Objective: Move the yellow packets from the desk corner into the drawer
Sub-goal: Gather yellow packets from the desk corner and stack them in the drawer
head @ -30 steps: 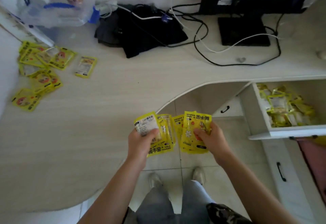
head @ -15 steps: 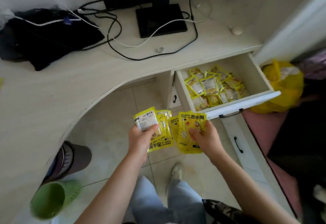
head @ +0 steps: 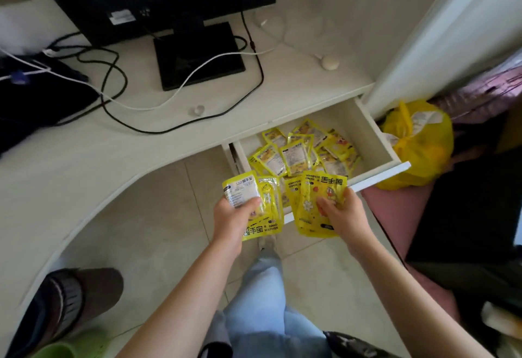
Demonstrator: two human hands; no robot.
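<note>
Open drawer point(head: 394, 157) behind; left hand point(head: 233, 218), right hand point(head: 343, 213) fingers clamp yellow packets point(head: 316, 205) (fanned).

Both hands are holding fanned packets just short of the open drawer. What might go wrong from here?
1. Each hand, left hand and right hand, pinches several loosely fanned packets; one may slip to the floor.
2. The packets sit over the front panel of the drawer, not inside; released now, some would likely miss.
3. The pile already inside is heaped unevenly, so new ones may slide off it.
</note>
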